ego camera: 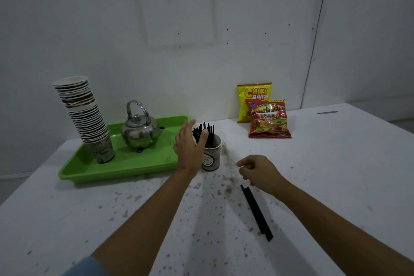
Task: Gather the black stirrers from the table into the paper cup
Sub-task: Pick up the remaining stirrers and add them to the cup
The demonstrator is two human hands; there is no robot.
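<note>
A printed paper cup point(211, 159) stands on the white table just right of the green tray, with several black stirrers point(207, 130) sticking up out of it. My left hand point(190, 148) is against the cup's left side, fingers spread and thumb touching the stirrers near the rim. A few black stirrers point(256, 210) lie together flat on the table in front of the cup, to its right. My right hand point(257, 172) hovers just above their far end, fingers loosely curled, holding nothing that I can see.
A green tray point(125, 170) at the left holds a tall stack of paper cups point(87, 116) and a steel kettle point(140, 130). Two snack bags point(266, 114) lean against the wall at the back right. The table point(336, 175) is speckled with stains.
</note>
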